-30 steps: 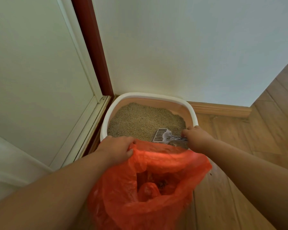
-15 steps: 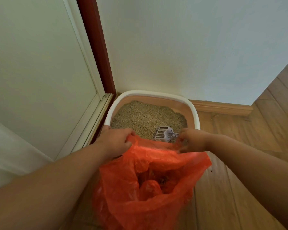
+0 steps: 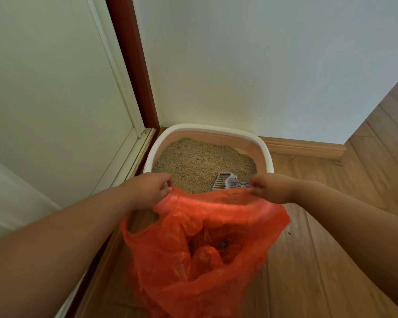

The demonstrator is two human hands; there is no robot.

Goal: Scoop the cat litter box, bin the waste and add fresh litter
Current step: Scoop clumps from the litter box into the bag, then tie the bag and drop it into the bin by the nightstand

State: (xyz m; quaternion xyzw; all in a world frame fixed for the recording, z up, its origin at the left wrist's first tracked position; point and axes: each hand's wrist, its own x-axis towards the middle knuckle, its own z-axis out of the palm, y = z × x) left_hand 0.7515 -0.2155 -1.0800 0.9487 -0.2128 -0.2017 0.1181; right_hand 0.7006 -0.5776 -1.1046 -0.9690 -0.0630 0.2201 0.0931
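A white-rimmed litter box (image 3: 265,152) with pink inner walls sits in the room's corner, filled with tan litter (image 3: 193,161). A grey slotted scoop (image 3: 225,181) lies on the litter at the near right, with no hand on it. In front of the box hangs an orange plastic bag (image 3: 200,244), its mouth spread open, with dark waste at its bottom. My left hand (image 3: 147,189) pinches the bag's far-left rim. My right hand (image 3: 271,188) pinches the far-right rim. The box's near edge is hidden behind the bag.
A white sliding door with a dark red frame (image 3: 133,65) stands to the left of the box. A white wall and wooden skirting (image 3: 303,148) run behind it. Wooden floor (image 3: 331,237) extends to the right, with a small dark speck beside the bag.
My right hand let go of the scoop, left it lying on the litter, and took hold of the bag's right rim. The bag's mouth is stretched wider between both hands.
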